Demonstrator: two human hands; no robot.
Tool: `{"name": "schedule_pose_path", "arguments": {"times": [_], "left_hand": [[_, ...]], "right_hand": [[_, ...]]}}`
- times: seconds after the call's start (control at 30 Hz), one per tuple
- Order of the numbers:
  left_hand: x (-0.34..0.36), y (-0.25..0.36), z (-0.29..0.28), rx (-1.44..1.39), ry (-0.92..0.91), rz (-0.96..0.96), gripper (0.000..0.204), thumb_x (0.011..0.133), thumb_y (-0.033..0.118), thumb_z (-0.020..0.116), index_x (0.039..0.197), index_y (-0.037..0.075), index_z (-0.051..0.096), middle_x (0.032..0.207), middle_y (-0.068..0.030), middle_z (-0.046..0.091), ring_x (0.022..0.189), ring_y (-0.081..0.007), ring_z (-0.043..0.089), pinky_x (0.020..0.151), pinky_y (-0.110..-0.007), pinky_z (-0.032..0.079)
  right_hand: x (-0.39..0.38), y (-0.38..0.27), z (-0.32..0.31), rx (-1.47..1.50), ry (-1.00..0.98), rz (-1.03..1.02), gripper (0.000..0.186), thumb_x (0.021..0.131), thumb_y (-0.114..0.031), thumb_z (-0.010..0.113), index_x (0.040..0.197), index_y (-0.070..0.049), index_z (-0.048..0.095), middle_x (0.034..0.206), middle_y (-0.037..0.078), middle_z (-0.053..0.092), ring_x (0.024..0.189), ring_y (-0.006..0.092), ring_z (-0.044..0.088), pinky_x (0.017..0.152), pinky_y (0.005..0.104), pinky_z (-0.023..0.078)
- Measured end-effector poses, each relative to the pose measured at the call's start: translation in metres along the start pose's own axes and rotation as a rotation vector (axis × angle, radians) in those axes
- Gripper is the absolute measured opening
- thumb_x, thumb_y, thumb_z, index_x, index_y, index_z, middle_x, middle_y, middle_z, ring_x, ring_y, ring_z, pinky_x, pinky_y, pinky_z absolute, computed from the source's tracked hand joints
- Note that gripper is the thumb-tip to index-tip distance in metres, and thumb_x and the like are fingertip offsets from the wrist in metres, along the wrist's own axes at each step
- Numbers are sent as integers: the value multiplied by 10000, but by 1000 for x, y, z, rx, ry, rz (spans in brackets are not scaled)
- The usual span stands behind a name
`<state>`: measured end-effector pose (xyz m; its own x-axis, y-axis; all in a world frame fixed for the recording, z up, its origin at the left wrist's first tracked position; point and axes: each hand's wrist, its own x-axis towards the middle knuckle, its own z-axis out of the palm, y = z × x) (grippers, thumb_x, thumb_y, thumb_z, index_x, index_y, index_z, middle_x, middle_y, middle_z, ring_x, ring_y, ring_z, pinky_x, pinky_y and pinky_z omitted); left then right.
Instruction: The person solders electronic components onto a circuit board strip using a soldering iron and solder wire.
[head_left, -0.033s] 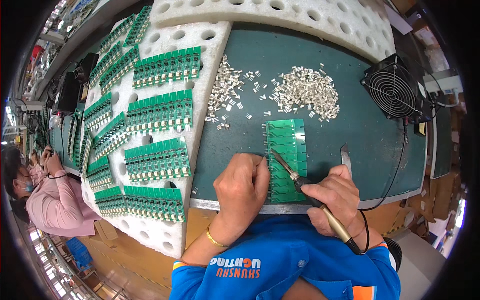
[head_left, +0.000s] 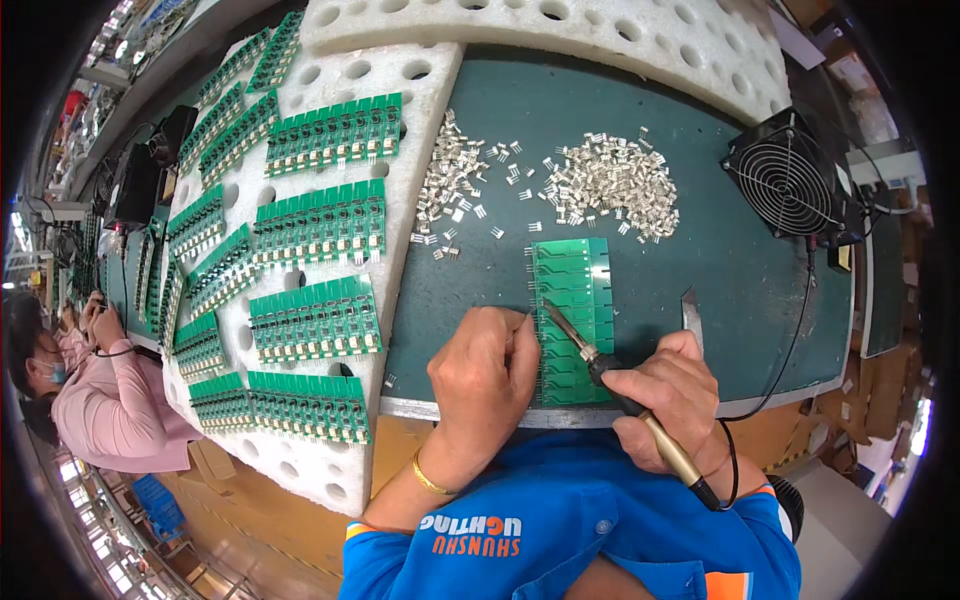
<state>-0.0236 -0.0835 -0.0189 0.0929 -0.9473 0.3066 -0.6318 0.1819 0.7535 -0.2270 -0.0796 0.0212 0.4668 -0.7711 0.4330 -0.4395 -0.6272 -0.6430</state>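
Observation:
My right hand [head_left: 668, 400] grips a soldering iron [head_left: 630, 405] with a black and gold handle. The iron's tip rests at the left edge of a green circuit board [head_left: 575, 345], beside a row of pins. The board lies flat at the table's front edge. Close to that tip, my left hand [head_left: 482, 368] is closed in a pinch, thumb and forefinger at the pins. A thin strand that looks like solder wire shows faintly at its fingers; most of it is hidden.
White foam [head_left: 425, 110] at left bears several finished-looking boards [head_left: 320, 220]. Small white three-pin parts [head_left: 615, 185] lie in piles behind my board. A metal blade [head_left: 691, 310] lies right of it. A black fan [head_left: 790, 175] stands far right. Another person [head_left: 110, 400] sits at left.

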Motion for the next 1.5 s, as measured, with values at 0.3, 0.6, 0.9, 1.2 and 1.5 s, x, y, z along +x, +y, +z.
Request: {"name": "schedule_pose_path", "arguments": {"times": [0.3,0.6,0.9,1.2,1.5], "left_hand": [[-2,0,0,-6,-1,-7,144,834,-19,742,788,7,608,661,-91,589,509,-157,553,484,-305,445],[-2,-1,0,-15,-1,0,142,832,-19,744,789,11,613,666,-86,592,507,-160,547,485,-304,444],[-1,0,0,-8,-8,5,132,835,-20,739,789,12,620,666,-87,588,512,-158,543,487,-302,442],[-1,0,1,7,-6,25,133,832,-22,739,794,13,617,672,-87,591,505,-162,549,486,-305,444],[-8,2,-10,29,16,-16,150,883,19,735,850,14,589,672,-79,587,524,-150,547,499,-293,441]], "right_hand": [[-4,-3,1,-3,-12,-2,359,845,-304,762,1051,-19,690,688,58,638,574,212,588,644,368,399],[-4,-5,1,-14,-26,5,368,851,-308,760,1070,-22,685,684,59,639,573,214,593,659,366,412],[-5,-5,0,-27,-46,-3,374,865,-326,752,1083,-30,680,708,45,653,591,206,598,668,364,414],[-7,-6,0,-45,-49,-3,370,873,-331,750,1086,-36,682,729,47,659,595,202,594,671,362,415],[-12,-6,-8,-49,-19,-29,341,902,-319,715,1099,-44,677,728,35,648,609,195,591,652,354,405]]}}
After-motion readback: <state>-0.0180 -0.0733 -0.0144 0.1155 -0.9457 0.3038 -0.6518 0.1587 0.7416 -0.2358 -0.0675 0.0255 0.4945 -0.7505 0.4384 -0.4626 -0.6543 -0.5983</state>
